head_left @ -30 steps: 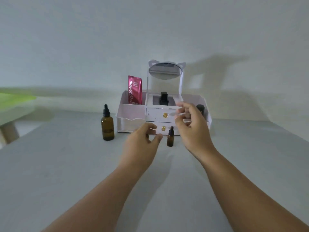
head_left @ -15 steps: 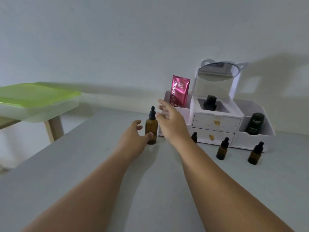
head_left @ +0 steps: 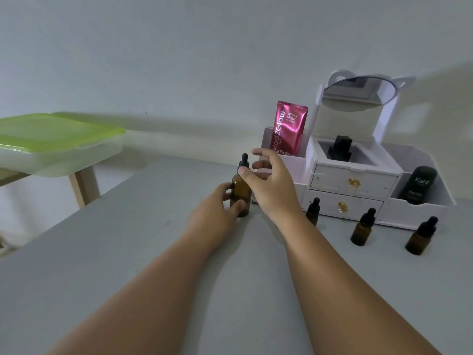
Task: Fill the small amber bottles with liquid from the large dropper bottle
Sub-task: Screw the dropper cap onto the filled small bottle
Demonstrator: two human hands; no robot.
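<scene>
The large amber dropper bottle (head_left: 241,190) stands upright on the grey table (head_left: 128,252), black cap on. My left hand (head_left: 217,213) grips its body, thumb in front and fingers behind. My right hand (head_left: 268,183) hovers at the black dropper cap with fingers spread, the thumb tip at the cap's collar. Three small amber bottles stand capped to the right: one (head_left: 312,210) partly behind my right forearm, a second (head_left: 363,227) and a third (head_left: 420,237) further right.
A white cosmetic organizer (head_left: 358,185) with two drawers, a mirror, a pink sachet (head_left: 290,128) and a black tube (head_left: 419,184) stands behind the bottles. To the left, off the table, is a green-lidded box (head_left: 56,139) on a wooden stand.
The view swung left. My left hand closed round the large bottle. My right hand moved from the small bottles to the large bottle's dropper cap.
</scene>
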